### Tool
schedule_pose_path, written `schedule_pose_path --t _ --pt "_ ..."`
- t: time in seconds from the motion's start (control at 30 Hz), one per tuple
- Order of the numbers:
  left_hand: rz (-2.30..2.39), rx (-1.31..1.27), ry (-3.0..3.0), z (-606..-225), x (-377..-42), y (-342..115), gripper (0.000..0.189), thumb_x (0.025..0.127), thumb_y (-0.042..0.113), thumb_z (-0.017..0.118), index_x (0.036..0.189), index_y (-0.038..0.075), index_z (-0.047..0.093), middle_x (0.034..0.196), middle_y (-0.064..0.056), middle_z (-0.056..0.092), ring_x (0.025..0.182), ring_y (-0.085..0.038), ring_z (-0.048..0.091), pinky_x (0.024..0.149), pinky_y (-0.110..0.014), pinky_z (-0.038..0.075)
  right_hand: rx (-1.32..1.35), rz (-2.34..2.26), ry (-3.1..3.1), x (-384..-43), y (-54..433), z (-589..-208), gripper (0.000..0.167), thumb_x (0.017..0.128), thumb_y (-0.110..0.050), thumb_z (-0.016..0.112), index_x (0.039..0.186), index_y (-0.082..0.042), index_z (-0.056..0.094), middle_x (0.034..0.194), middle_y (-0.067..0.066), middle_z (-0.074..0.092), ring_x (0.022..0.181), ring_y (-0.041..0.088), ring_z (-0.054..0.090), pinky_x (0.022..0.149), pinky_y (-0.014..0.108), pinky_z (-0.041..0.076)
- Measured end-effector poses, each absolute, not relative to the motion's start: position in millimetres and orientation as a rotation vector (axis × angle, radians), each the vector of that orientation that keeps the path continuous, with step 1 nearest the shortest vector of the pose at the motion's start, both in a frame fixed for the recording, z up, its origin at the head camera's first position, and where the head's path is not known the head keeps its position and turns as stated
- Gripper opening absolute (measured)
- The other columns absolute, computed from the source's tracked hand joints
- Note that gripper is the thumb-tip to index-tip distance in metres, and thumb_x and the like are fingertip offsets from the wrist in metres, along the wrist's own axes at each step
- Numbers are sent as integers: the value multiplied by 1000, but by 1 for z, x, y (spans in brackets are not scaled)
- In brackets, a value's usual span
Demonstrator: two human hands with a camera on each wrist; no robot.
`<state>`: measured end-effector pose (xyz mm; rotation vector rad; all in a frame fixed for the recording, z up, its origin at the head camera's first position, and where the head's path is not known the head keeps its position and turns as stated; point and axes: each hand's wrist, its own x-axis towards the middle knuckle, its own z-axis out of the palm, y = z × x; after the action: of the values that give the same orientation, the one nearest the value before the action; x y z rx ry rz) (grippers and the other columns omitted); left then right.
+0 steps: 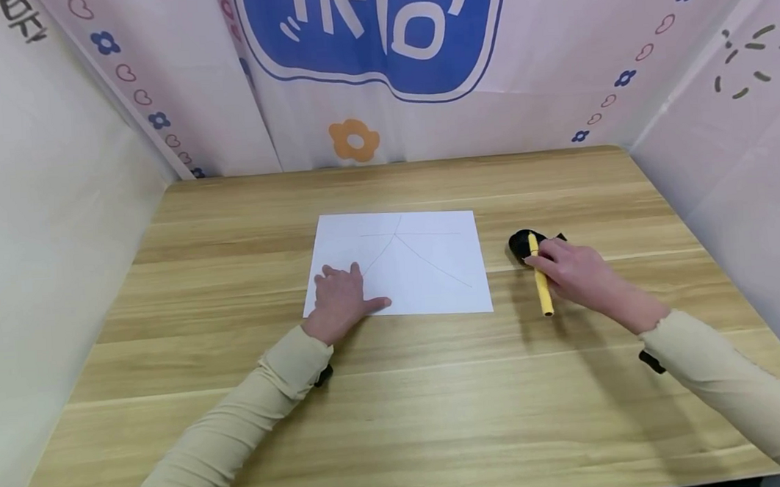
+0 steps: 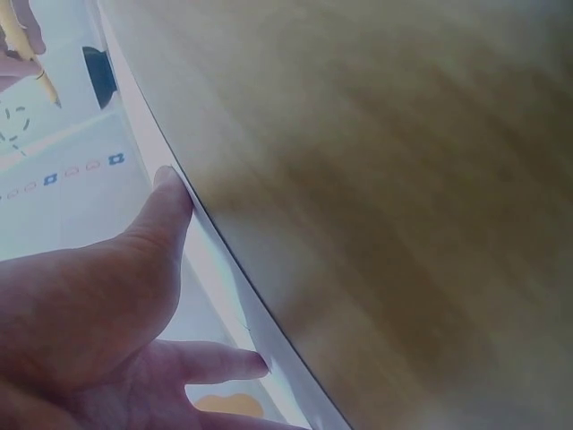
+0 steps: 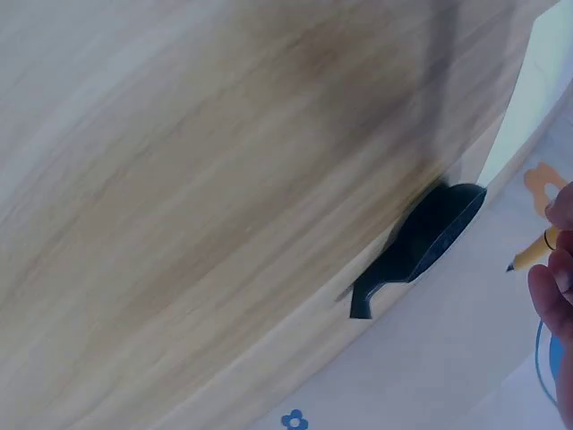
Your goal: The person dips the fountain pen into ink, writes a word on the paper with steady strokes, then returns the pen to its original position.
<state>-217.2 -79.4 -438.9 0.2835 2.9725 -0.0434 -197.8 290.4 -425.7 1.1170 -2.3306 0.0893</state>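
A white sheet of paper (image 1: 424, 271) with thin drawn lines lies on the table. My left hand (image 1: 340, 297) rests on its lower left part, fingers spread and thumb stretched along the bottom edge; the left wrist view shows the thumb (image 2: 161, 210) at the paper's edge. To the right of the sheet, my right hand (image 1: 580, 274) pinches a yellow pen (image 1: 542, 287) above the table. Its dark pointed tip shows in the right wrist view, on the pen (image 3: 533, 255). Just beyond that hand is a black rounded object (image 1: 521, 245) with a narrow tail, partly hidden in the head view.
The wood-grain table (image 1: 399, 419) carries the sheet and the black object. A printed backdrop (image 1: 529, 111) with flowers and hearts stands behind it, and pale side walls (image 1: 51, 217) flank it left and right. Black wrist gear (image 1: 324, 376) shows under the left sleeve.
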Motion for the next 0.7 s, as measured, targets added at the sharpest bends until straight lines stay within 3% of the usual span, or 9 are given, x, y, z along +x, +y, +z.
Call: schedule_pose_path --t 0.23,0.57,0.7 --pt "-40 274 2955 -438 -218 -79 90 75 72 58 124 -3 50 110 -34 63 120 -49 50 96 -53 43 994 212 -2292 -197 298 -426 33 60 10 74 91 1 72 76 15 58 59 22 54 45 32 46" --pt "-67 261 2933 -438 -219 -80 97 76 73 56 138 -1 42 119 -34 59 124 -48 47 99 -51 42 937 185 -2253 -203 305 -423 29 63 9 70 91 1 72 72 16 61 54 23 56 40 32 43" --pt "-64 264 2933 -438 -219 -79 98 75 73 56 138 -1 42 120 -34 59 125 -48 46 100 -52 41 810 309 -2346 -203 309 -422 28 64 11 72 91 3 70 72 15 64 54 19 56 45 30 44"
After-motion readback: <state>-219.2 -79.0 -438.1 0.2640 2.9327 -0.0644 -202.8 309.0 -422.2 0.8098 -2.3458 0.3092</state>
